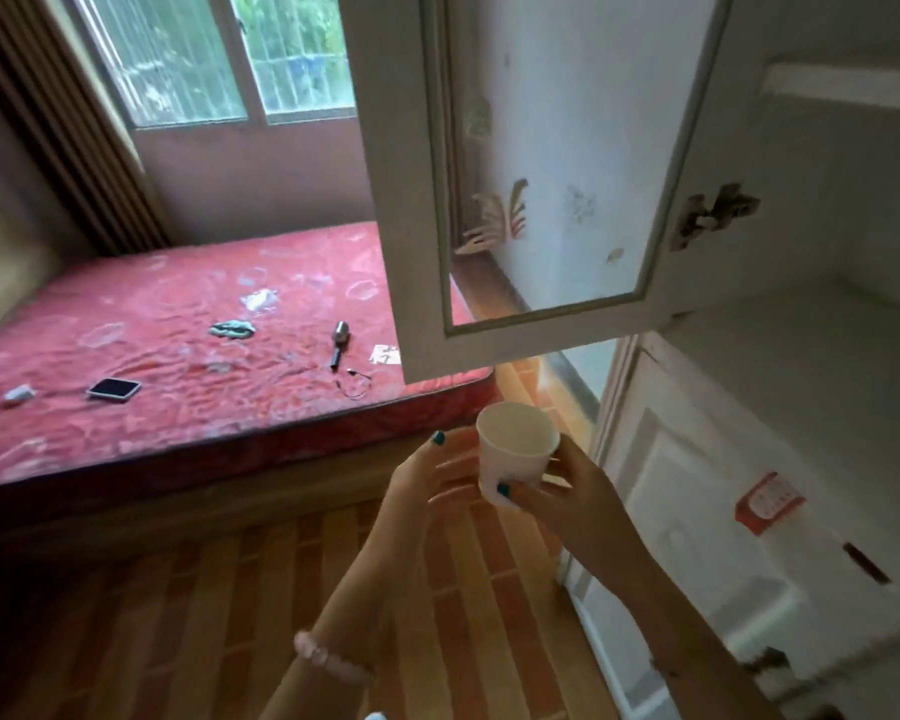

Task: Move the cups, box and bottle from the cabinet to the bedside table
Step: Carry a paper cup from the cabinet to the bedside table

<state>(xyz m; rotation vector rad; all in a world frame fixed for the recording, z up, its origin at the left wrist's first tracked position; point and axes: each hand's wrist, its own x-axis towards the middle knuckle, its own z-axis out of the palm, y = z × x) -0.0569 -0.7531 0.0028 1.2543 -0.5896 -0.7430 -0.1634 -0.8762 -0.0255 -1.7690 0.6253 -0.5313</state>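
While held upright before the open cabinet door (541, 174), white paper cup (518, 449) pinched at its lower wall by right hand (572, 491), thumb across the front. Left hand (437, 480) just beside the cup, fingers spread and loosely curled, contact unclear through blur. Beyond, red mattress (178, 356) strewn with phone (114, 389) and small objects; wooden floor (204, 615) below.

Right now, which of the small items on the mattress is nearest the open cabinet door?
The white paper scrap, at the mattress edge right beside the cabinet door. The metal tool, green cloth and phone lie farther left.
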